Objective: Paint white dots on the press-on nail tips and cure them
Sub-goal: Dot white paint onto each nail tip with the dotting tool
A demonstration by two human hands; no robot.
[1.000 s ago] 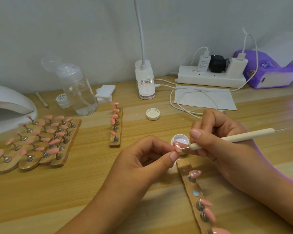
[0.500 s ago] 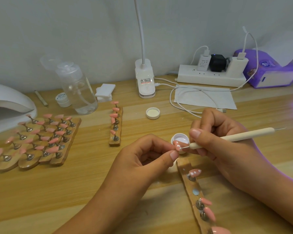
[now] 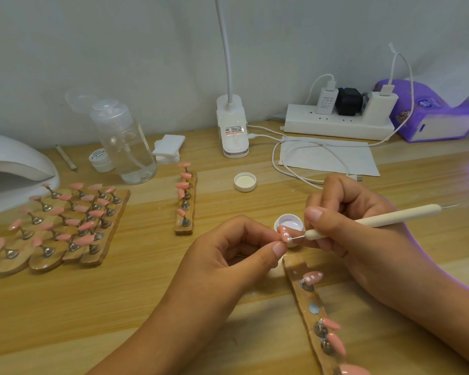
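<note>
The left hand (image 3: 228,255) has its grip pinched narrow on a pink nail tip (image 3: 284,233), held up between thumb and forefinger just in front of the small open pot (image 3: 290,222) of white gel. The right hand (image 3: 347,226) has its grip closed on a dotting pen (image 3: 377,219), and the pen's metal point touches the lower end of that tip, where white dots already show. Just below the hands a wooden strip (image 3: 309,307) lies on the counter (image 3: 119,307), carrying a dotted tip (image 3: 312,277) at its far end, one bare magnet spot and plain pink tips nearer the camera. The pot's lid (image 3: 245,181) lies upturned farther back. A second strip (image 3: 185,201) with pink tips stands to the left of centre, and a cluster of strips (image 3: 63,226) sits well to the left, near the white curing lamp (image 3: 14,169) at the left edge.
</note>
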